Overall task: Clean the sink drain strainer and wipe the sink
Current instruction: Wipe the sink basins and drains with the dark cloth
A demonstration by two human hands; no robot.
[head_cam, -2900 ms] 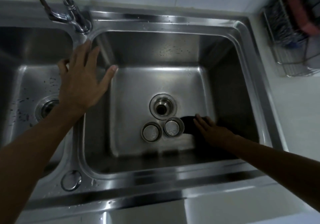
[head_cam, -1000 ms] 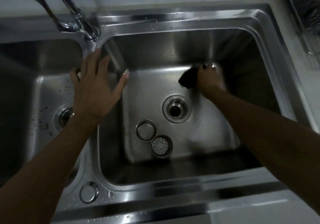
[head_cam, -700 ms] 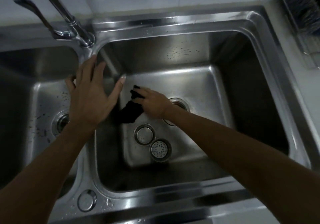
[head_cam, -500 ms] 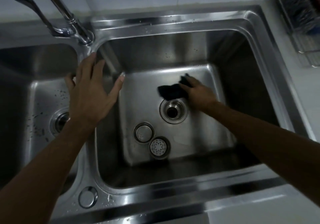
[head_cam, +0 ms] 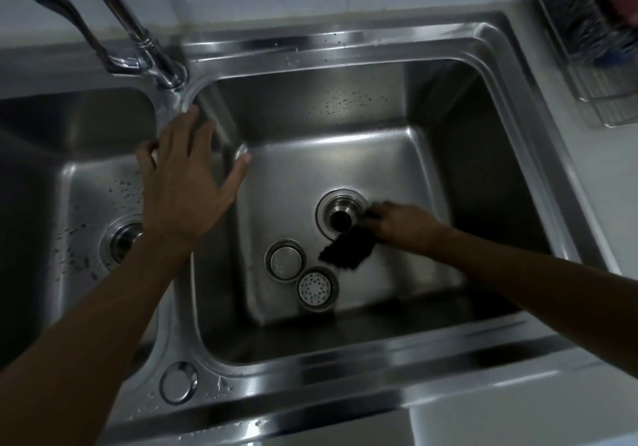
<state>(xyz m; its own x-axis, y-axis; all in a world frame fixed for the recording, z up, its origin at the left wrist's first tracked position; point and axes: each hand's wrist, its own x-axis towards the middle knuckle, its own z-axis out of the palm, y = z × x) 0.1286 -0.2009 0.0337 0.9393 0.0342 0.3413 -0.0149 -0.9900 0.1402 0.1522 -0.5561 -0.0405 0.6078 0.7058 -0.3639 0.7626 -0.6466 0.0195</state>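
Steel double sink (head_cam: 345, 45) under dim light; right hand (head_cam: 400, 226) clutches a dark cloth (head_cam: 347, 250) beside the open drain (head_cam: 341, 216); left hand (head_cam: 186, 183) spreads flat and empty on the divider; strainer (head_cam: 316, 288) and cap (head_cam: 284, 260) lie out on the floor; wiping looks underway, refitting remains.

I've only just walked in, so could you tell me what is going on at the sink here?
A person is wiping the floor of the right basin. The right hand presses a dark cloth down beside the open drain. The left hand rests open on the divider between the basins. The perforated strainer and a round metal stopper lie out of the drain on the basin floor, next to each other.
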